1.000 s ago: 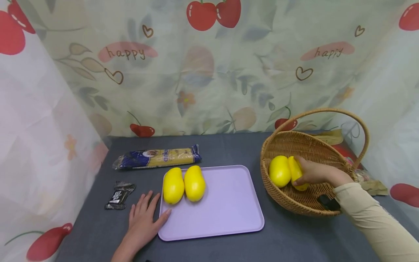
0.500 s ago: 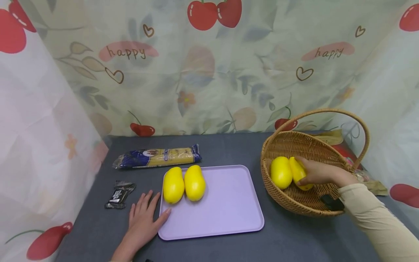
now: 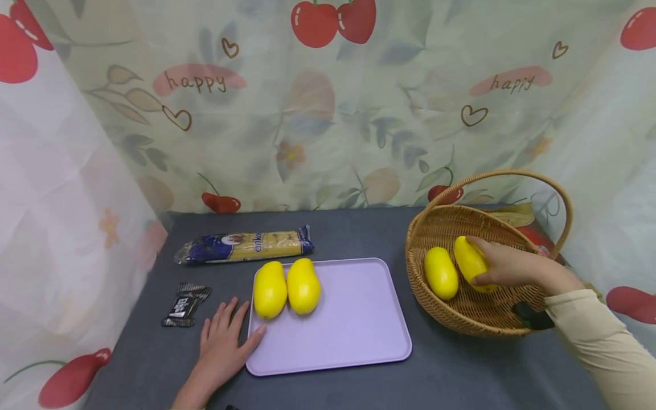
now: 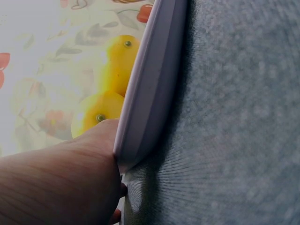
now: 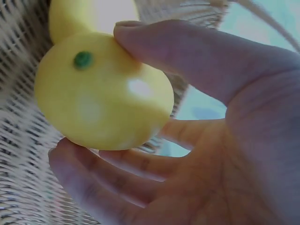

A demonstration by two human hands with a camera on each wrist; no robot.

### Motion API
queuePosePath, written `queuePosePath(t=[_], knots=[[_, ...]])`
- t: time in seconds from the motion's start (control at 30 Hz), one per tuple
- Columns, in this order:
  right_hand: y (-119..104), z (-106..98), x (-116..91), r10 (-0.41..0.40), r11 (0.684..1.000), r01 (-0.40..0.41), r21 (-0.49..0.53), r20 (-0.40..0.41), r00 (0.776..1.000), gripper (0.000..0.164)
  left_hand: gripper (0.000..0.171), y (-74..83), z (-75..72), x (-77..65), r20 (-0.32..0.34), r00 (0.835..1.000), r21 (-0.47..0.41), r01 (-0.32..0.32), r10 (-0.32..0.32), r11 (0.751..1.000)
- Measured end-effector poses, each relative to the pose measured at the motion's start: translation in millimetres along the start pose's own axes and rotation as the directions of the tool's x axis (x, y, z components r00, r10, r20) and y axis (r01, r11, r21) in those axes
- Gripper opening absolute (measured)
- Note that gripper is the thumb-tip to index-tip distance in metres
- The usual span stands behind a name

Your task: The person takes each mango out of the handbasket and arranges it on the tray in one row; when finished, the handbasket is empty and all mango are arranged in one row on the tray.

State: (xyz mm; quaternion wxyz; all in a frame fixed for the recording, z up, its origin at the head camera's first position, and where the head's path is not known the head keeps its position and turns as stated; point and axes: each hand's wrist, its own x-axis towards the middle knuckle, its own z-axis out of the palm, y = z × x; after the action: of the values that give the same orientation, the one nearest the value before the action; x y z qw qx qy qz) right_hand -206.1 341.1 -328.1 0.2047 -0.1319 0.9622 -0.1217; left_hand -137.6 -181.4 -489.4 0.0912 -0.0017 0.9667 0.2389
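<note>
My right hand (image 3: 512, 267) reaches into a wicker basket (image 3: 463, 219) at the right and grips a yellow mango (image 3: 468, 263) between thumb and fingers. In the right wrist view this mango (image 5: 103, 93) shows a green stem dot. Another mango (image 3: 441, 273) lies in the basket to its left. Two more mangoes, one (image 3: 270, 290) beside the other (image 3: 303, 286), lie on the left part of a lilac tray (image 3: 359, 319). With fingers spread, my left hand (image 3: 220, 344) rests by the tray's left edge, its thumb over the rim.
Behind the tray lies a packet of spaghetti (image 3: 256, 246). A small black wrapped packet (image 3: 187, 304) is left of the tray. The basket's tall handle (image 3: 512, 172) arches over its opening, and a brown package (image 3: 512, 215) shows behind it.
My right hand has shifted to the right and slightly up with its mango, and a gap now separates it from the other mango in the basket. The left hand has stayed put.
</note>
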Motion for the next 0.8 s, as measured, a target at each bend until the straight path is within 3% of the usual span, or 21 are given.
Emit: queuePosePath(t=[0.27, 0.5, 0.63, 0.8], knots=[[-21, -11, -25, -0.024, 0.997, 0.033, 0.072, -0.120, 0.992, 0.098, 0.088, 0.0, -0.4, -0.3, 0.005, 1.000, -0.003, 0.002, -0.002, 1.000], [-39, -12, -48, -0.081, 0.986, 0.108, 0.124, -0.204, 0.976, 0.085, 0.088, -1.1, 0.8, 0.6, 0.003, 1.000, 0.001, 0.004, -0.004, 1.000], [-52, -7, -57, -0.121, 0.964, 0.170, 0.202, -0.233, 0.965, 0.080, 0.087, -1.3, 1.0, 0.6, -0.001, 1.000, 0.000, 0.000, 0.000, 1.000], [-71, 0, -61, -0.185, 0.909, 0.266, 0.320, -0.262, 0.947, 0.077, 0.086, -1.0, 1.3, 0.5, -0.007, 1.000, -0.002, 0.001, -0.001, 1.000]])
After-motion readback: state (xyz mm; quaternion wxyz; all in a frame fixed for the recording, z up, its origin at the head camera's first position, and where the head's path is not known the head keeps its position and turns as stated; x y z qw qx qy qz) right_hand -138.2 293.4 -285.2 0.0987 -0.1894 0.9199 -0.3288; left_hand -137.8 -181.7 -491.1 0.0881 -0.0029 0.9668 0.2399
